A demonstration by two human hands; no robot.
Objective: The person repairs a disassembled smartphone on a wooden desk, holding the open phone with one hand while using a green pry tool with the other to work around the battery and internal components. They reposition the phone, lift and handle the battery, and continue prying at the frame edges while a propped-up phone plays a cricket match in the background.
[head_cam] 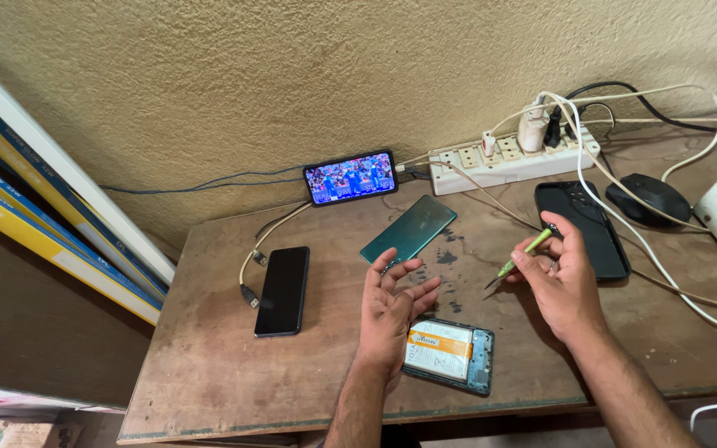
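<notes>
The opened phone (450,355), back cover off and battery w/ its orange-and-white label exposed, is laid flat near the front edge of the wooden table (209,365), just beside and partly under the left hand (392,307). That hand is spread open, fingers fanned, nothing gripped; it hovers over the phone's left end. A thin green-handled screwdriver (520,255) is pinched in the right hand (559,282) between thumb and fingertips, tip angled down-left toward the table, well above the phone. Risk is judged here: w/ the battery bare, a slipped tip could puncture or scratch it, esp. as the phone isn't pinned by either hand. The teal back cover (409,229) lies apart, further back; it could be knocked by a wrist. A black phone (283,290) sits to the left, another dark phone (582,228) under white cables (624,216) from the power strip (512,158); a snagged cable could drag things across. Small screws, if any, can't be made out.
</notes>
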